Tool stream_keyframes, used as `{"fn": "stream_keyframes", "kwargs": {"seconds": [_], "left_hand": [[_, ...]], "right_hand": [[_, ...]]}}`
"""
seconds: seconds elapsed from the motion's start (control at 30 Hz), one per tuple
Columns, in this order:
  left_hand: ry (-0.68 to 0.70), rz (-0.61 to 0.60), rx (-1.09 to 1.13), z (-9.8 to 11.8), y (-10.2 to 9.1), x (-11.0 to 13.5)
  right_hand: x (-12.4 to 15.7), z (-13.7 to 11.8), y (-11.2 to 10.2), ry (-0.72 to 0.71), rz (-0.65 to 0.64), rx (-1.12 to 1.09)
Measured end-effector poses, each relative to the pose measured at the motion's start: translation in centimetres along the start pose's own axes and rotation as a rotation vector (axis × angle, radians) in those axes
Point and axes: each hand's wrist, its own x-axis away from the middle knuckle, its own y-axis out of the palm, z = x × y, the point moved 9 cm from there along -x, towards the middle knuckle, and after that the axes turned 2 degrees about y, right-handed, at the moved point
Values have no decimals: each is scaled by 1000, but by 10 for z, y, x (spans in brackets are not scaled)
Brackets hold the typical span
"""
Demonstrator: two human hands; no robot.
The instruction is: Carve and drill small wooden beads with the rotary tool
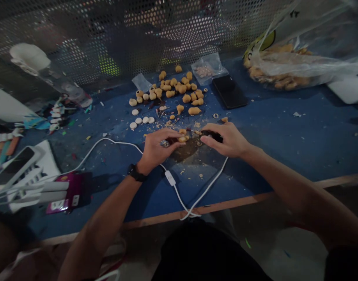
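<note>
Mid-frame, a gourd point(183, 138) is gripped by the left hand point(156, 146), seemingly for steadiness, and a dark tool point(216, 136) by the right hand point(229, 139).

Dim overall | corners dark | soft shadows on tabletop point(287, 128) | sheen on plastic bag point(298, 68) | edges stretched

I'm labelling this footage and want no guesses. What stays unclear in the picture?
Head view:
Dark object in the right hand: full shape, partly covered by that hand.
Tan piece in the left hand: finer detail, too small.
Yellow-green shape behind the perforated panel: blurred, screened by the panel.
Plastic bag: far part, cut off by the right edge.
</note>
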Motion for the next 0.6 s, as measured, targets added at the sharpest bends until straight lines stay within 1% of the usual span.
{"fn": "stream_keyframes", "kwargs": {"seconds": [0.13, 0.4, 0.6], "left_hand": [[-17, -4, -1, -1, 1, 0], [-86, -7, -9, -6, 1, 0], [-115, -18, 25, -7, 2, -1]], "right_hand": [[0, 2, 1, 21, -23, -5], [0, -1, 3, 4, -37, -12], [1, 2, 8, -3, -90, -12]]}}
